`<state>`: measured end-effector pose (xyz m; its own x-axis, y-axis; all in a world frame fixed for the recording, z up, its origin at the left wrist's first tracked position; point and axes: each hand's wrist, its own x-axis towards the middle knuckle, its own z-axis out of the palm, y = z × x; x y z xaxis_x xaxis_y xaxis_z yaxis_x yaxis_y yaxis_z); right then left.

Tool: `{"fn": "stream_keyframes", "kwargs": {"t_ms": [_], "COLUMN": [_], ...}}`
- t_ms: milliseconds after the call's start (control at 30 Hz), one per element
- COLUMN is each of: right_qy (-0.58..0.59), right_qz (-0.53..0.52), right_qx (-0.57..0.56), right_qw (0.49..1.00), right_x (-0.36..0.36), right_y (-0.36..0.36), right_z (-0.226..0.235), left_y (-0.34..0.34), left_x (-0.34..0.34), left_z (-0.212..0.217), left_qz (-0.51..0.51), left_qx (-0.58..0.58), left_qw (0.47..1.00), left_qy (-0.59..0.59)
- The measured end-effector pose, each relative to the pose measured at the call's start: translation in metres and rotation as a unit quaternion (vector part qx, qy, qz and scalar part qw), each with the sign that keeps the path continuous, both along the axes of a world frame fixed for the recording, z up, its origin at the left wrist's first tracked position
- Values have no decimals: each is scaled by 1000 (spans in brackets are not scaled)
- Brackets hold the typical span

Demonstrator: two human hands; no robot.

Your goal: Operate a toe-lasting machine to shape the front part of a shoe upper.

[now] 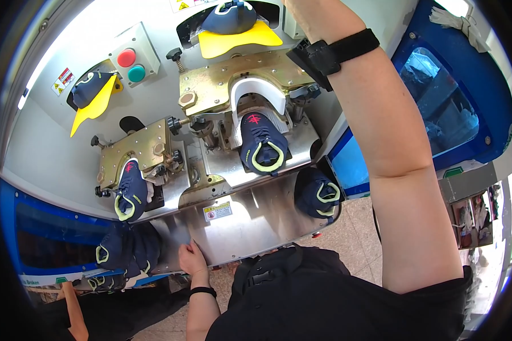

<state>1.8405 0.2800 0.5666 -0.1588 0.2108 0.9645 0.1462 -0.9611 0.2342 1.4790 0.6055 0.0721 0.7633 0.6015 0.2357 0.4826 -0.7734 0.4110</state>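
My left hand (193,259) is at the front edge of the metal shelf (244,219), its fingers curled in and nothing visible in them. My right arm reaches up past the machine, and its hand lies beyond the top of the picture. In the middle station, a navy shoe (259,128) with a lime-edged collar sits toe-in under the brass-coloured plate (210,85), inside a white U-shaped pad (259,88). A matching shoe (129,193) is set in the left station under a second plate (133,150).
Another navy shoe (310,193) stands at the shelf's right end; several (132,244) are grouped at its left. Above, navy shoe parts (230,18) sit over yellow flaps (239,41). A red button (126,57) and green button (136,73) are upper left. Another person's arm (74,312) shows lower left.
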Motion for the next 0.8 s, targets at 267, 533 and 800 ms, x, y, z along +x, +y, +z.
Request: {"fn": "stream_keyframes", "kwargs": {"t_ms": [267,533,800], "right_qy": [41,20,9], "right_qz": [26,77,23], "right_qx": [6,14,-1], "right_qw": [999,997,1000], "right_x": [-7,-8,0], "right_y": [0,1,-1], "right_z": [-1,1,1], "left_y": [0,-1,0], "left_x": [0,0,0], "left_z": [0,1,2], "left_qz": [0,2,2], "left_qx": [-2,1,-4], "left_qw": [1000,1000,1000], "left_qy": [2,5,5]}}
